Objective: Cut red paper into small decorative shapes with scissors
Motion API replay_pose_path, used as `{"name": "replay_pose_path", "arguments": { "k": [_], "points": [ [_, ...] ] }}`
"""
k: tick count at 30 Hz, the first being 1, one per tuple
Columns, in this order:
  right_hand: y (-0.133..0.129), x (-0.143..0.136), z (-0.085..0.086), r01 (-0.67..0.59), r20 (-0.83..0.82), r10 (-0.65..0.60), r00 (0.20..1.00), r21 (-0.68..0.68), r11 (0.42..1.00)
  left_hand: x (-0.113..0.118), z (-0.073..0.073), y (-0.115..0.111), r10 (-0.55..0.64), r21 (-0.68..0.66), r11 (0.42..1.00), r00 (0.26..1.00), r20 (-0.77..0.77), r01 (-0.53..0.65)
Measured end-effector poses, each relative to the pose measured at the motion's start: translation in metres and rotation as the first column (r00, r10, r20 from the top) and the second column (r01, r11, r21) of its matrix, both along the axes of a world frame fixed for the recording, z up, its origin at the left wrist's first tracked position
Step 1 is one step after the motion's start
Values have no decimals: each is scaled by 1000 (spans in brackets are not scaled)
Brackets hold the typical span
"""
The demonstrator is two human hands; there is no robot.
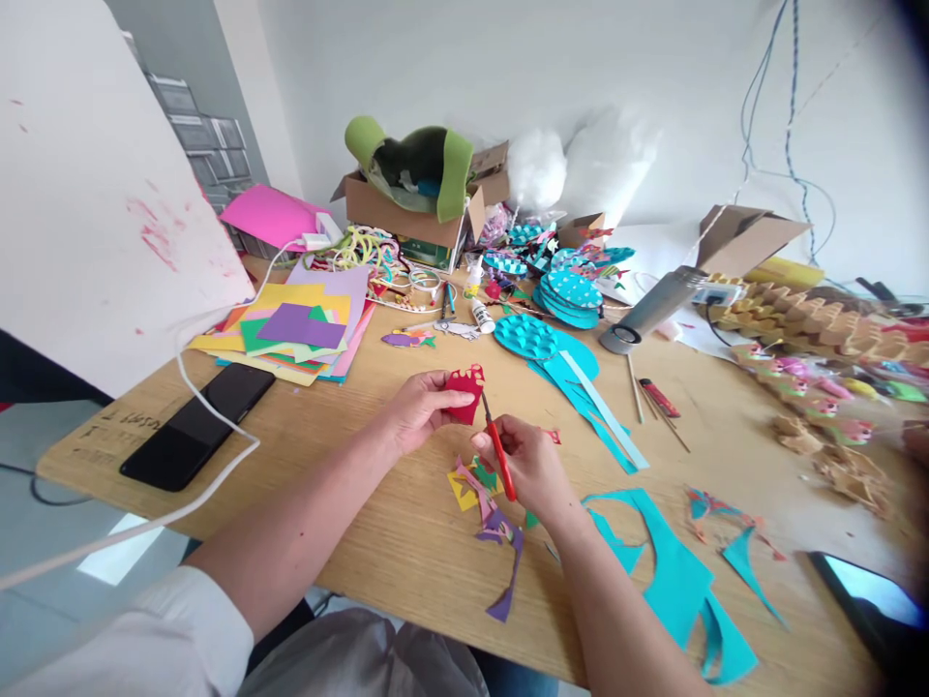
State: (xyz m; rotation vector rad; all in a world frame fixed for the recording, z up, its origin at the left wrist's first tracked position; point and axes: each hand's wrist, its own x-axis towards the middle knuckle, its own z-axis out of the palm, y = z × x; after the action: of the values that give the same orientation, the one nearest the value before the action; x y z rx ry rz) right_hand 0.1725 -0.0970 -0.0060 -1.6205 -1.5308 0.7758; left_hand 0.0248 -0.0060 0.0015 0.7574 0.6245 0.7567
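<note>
Left hand [425, 411]: pinching notched red paper [463, 399].
Right hand [528, 460]: gripping red-handled scissors [499, 453], blades beside the paper.
Desk [413, 528]: coloured paper scraps [497, 526] near both hands.

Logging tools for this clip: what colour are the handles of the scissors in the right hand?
The scissor handles are red, best seen in the head view.

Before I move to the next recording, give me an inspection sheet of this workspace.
Surface: wooden table, partly covered with paper scraps.
Job's things: red paper, ragged along its upper edge; red-handled scissors, blades beside it.
Clutter: coloured-paper pile and black phone at left; turquoise offcuts at right; metal flask farther back.
Hands: left hand pinches the red paper; right hand grips the scissors.
Cables: white cable crosses over the phone; blue cord hangs before the wall.
Surroundings: pale wall; overfilled cardboard box near it.
</note>
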Motion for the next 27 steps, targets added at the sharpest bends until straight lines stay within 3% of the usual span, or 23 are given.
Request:
{"name": "replay_pose_path", "arguments": {
  "k": [14, 27],
  "points": [
    [-1, -1, 4, -36, -185, 17, 983, -100, 994, 2, -2, -4, 4, 67, 998, 997, -83, 1],
    [0, -2, 4, -66, -254, 31, 967, -131, 989, 6, -6, -5, 27, 76, 997, 996, -85, -20]
  ]
}}
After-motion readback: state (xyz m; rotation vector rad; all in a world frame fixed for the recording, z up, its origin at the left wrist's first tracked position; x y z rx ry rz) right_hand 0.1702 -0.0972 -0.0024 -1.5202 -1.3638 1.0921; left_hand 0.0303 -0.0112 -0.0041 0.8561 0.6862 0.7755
